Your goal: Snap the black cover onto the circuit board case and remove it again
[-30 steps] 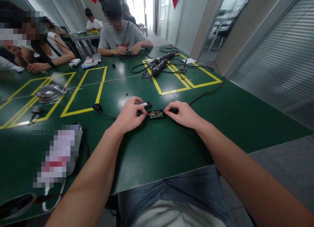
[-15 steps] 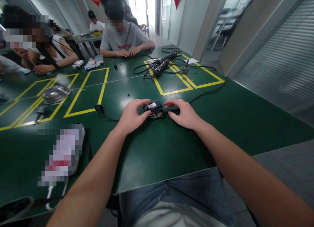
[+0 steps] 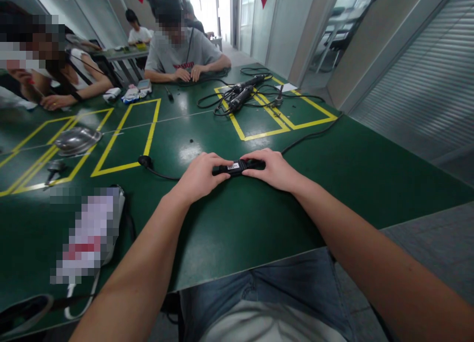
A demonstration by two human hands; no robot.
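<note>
A small black inline cable box (image 3: 234,168) with a white label lies low over the green table, between my two hands. My left hand (image 3: 203,176) pinches its left end with thumb and fingers. The right end is gripped by my right hand (image 3: 271,169), where the black cable (image 3: 307,137) leads off to the right. The lid sits on the box, so its inside is hidden. On the left side, a short cord runs from under my left hand to a black plug (image 3: 145,161) on the table.
Yellow tape frames mark the green table (image 3: 252,243). Black handheld tools (image 3: 242,96) with tangled cords lie at the far side. A shiny metal part (image 3: 77,140) and a blurred-out phone (image 3: 91,228) are at left. Two people sit across the table.
The lid, tilted up before with coloured wires showing below it, has come down onto the box. My right hand has moved in and closed on the box's right end.
</note>
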